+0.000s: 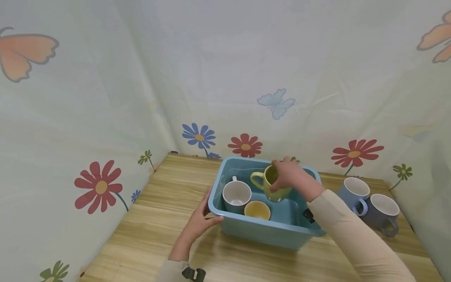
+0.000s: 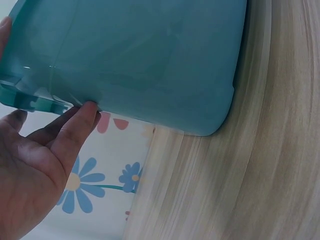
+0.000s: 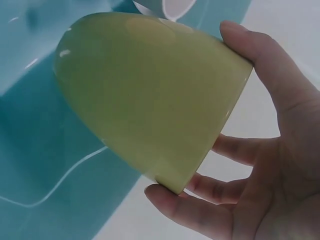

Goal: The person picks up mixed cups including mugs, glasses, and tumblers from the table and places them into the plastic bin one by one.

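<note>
My right hand [image 1: 290, 176] grips a yellow-green mug [image 1: 278, 196] by its rim, thumb on one side and fingers on the other. The mug is inside the blue plastic bin [image 1: 260, 233], its handle pointing left. In the right wrist view the fingertips meet the edge of the mug [image 3: 150, 95]; whether its base touches the bin floor I cannot tell. My left hand [image 1: 199, 225] holds the bin's front left corner, thumb at the rim and fingers along the left side. Left in the bin stand a white-lined mug [image 1: 237, 194] and a yellow-lined cup [image 1: 257, 210].
Right of the bin, a light blue mug [image 1: 354, 192] and a dark grey mug [image 1: 382, 213] stand close together on the wooden table [image 1: 158, 223]. Behind and beside the table hangs a pale curtain [image 1: 218, 78] with flowers and butterflies.
</note>
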A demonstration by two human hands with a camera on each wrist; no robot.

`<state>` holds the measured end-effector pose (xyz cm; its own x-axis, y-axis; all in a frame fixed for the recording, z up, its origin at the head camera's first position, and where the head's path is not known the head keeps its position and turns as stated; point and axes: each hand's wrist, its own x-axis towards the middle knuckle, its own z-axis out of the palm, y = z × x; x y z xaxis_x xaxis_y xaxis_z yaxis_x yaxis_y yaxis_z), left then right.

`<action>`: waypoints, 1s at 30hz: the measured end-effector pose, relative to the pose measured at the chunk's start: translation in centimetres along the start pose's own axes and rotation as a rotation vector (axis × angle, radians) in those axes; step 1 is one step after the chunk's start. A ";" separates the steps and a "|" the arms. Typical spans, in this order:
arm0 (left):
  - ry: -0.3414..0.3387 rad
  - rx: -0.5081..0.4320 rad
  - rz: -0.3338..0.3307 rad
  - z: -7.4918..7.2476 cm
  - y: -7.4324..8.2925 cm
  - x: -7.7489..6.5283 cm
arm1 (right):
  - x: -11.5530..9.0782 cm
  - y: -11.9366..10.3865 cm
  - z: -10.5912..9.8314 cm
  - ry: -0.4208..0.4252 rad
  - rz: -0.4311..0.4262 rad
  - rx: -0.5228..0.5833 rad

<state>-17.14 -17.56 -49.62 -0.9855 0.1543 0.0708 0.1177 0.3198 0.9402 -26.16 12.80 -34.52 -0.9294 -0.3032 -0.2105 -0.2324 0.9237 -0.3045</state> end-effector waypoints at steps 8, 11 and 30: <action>-0.007 -0.007 -0.001 0.1 0.0 -0.1 | 0.9 0.0 1.7 0.000 0.022 -0.008; -0.003 -0.005 -0.001 0.0 0.0 -0.1 | 1.2 -0.1 1.9 -0.001 0.024 -0.012; -0.005 -0.001 0.017 -0.1 -0.2 0.0 | 2.0 -0.1 2.8 -0.014 0.058 0.005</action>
<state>-17.19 -17.66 -49.75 -0.9827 0.1644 0.0853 0.1344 0.3161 0.9392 -27.14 11.44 -37.50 -0.9372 -0.2526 -0.2403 -0.1770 0.9386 -0.2962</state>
